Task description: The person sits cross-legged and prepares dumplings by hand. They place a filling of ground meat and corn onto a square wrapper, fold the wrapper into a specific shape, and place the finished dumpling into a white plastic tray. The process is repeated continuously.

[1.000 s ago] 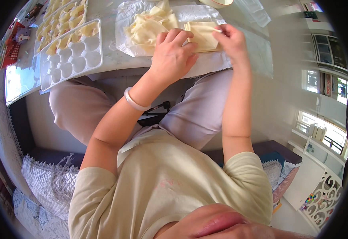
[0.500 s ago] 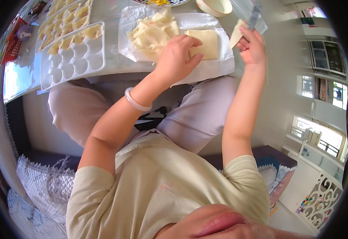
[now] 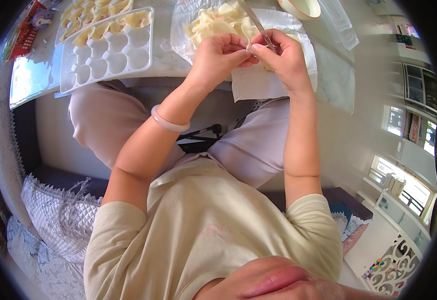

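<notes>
Above the near edge of the table, my two hands meet over a white paper sheet (image 3: 251,90). My left hand (image 3: 223,55) pinches one side of a pale wonton wrapper (image 3: 250,46), mostly hidden by the fingers. My right hand (image 3: 286,60) closes on its other side and also grips a flat metal utensil (image 3: 256,22), slanting up and left; its kind is unclear. Behind the hands lies a loose heap of wonton wrappers (image 3: 211,25). Of the square wrapper stack, only small parts show behind my right hand.
Left on the table is a white tray with round hollows (image 3: 98,57), its far row holding filled wontons (image 3: 111,27). Another filled tray sits behind it. A bowl (image 3: 303,7) and a clear plastic tray (image 3: 336,22) stand at the far right.
My right hand has moved left, bringing its wrapper and utensil to my left hand. My left hand has left the wrapper stack and now pinches the wrapper too. The view has shifted slightly.
</notes>
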`<state>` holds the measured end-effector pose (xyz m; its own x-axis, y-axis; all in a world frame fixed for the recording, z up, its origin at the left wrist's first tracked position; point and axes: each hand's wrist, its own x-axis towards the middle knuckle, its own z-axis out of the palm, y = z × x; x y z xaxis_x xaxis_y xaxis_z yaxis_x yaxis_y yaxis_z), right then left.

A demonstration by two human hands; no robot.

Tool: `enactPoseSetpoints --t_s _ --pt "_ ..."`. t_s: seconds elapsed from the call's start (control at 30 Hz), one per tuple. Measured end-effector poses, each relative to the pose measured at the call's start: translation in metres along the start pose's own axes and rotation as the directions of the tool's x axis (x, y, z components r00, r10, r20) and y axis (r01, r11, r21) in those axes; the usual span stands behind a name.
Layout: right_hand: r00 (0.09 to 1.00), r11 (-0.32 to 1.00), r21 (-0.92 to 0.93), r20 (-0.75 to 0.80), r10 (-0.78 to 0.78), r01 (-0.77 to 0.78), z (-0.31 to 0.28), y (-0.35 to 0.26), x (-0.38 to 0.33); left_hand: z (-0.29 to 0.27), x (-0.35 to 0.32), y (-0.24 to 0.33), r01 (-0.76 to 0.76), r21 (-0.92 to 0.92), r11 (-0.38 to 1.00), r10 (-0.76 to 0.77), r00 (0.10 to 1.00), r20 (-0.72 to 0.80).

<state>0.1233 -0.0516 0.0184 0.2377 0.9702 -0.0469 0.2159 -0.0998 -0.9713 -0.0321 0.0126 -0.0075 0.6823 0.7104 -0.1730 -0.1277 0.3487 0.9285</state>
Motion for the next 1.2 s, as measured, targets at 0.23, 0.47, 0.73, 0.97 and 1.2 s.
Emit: enactPoseSetpoints --t_s 0.23,0.47,0.73,0.97,1.2 --pt "1.0 0.997 -0.071 -0.021 0.01 -0.011 -0.001 -0.004 -0.005 0.003 0.001 0.001 0.0 0.041 0.999 0.001 1.0 -0.023" --pt "1.0 0.996 -0.093 -0.027 -0.005 0.002 -0.003 -0.002 -0.007 0.002 0.004 0.0 0.01 0.071 0.997 -0.006 0.999 -0.053" --pt "0.998 1.0 0.008 -0.056 0.003 -0.002 -0.002 -0.003 -0.009 0.008 0.003 0.001 -0.01 0.143 0.99 0.02 0.998 -0.066" --pt "0.997 0.996 0.079 -0.069 0.039 -0.034 -0.003 0.002 -0.009 0.011 0.004 0.002 0.032 0.075 0.997 -0.025 0.995 -0.1" --pt "0.985 0.993 -0.1 -0.149 -0.082 0.067 0.005 0.003 -0.01 0.013 0.007 0.002 0.055 0.11 0.992 -0.04 0.99 -0.134"
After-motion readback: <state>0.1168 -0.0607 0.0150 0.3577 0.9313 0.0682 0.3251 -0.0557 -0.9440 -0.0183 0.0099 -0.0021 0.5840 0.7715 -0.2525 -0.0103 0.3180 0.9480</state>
